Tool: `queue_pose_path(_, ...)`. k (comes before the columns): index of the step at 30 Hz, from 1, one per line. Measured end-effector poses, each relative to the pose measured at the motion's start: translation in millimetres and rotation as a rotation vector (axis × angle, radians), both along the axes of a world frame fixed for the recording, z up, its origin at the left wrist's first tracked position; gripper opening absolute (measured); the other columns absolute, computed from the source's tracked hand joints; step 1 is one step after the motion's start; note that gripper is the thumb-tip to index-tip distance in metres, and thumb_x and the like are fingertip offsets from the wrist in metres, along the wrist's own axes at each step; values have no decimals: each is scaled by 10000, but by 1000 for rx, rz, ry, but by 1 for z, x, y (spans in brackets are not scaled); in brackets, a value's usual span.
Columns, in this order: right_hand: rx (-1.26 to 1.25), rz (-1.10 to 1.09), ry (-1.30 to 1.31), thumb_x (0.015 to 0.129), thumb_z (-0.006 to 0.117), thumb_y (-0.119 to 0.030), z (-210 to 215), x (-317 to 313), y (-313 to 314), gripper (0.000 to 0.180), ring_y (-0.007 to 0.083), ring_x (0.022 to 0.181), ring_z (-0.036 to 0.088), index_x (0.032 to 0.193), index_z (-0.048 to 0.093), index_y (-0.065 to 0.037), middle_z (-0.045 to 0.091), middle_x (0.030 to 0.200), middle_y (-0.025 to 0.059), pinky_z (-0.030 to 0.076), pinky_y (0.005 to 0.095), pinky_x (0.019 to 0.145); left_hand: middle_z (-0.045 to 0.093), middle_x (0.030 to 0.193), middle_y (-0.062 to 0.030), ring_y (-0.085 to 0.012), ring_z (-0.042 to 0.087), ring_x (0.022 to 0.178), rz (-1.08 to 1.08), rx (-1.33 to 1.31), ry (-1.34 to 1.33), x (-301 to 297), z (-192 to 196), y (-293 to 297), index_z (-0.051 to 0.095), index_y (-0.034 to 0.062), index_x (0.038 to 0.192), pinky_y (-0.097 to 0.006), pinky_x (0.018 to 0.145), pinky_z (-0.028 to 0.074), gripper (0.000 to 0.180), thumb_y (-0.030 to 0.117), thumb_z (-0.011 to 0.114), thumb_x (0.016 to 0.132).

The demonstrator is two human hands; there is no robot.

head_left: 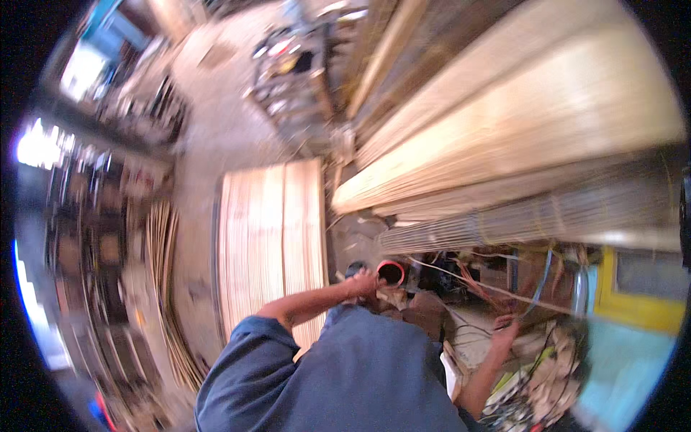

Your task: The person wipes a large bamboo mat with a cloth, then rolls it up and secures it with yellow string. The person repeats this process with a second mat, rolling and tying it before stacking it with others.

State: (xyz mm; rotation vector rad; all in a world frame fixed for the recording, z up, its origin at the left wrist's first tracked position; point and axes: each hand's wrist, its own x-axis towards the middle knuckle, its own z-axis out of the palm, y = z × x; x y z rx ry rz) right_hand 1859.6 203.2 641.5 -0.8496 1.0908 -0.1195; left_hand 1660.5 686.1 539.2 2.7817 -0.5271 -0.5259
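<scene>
The picture is smeared by motion. My left hand [366,283] is bent inward in front of my chest, its fingers curled; what they hold, if anything, I cannot make out. Just right of it is a round, dark opening with a red rim [403,272], and a small dark round thing [354,269] shows behind the fingers. My right hand [506,327] is out to the right, closed, beside a tangle of cords. A blue cord or strip [538,284] runs down toward it; whether the hand grips it is unclear.
A stack of pale wooden strips or boards [270,230] lies ahead on the left. Large pale sheets [504,108] reach across the upper right. Thin sticks [162,266] lie on the left floor. Scraps and cords [547,381], a yellow frame [604,291] and a light-blue wall [626,367] are at right.
</scene>
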Motion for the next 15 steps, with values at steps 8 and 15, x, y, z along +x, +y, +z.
queue_pose_path(8, 13, 1167, 274, 967, 619, -249, -104, -113, 139, 162, 228, 954, 578, 1085, 626, -138, 577, 1068, 71, 550, 417, 773, 651, 876, -308, -499, 640, 854, 1385, -410, 262, -271, -59, 42, 589, -19, 972, -553, 723, 525, 284, 244, 591, 865)
queue_pose_path(15, 2, 1336, 395, 1028, 576, -276, -75, -120, 319, 192, 197, 857, 619, 1028, 608, -88, 597, 898, 57, 591, 409, 825, 665, 902, -323, -495, 659, 911, 1704, -392, 567, -420, -26, -72, 647, -6, 978, -553, 809, 521, 283, 255, 567, 903)
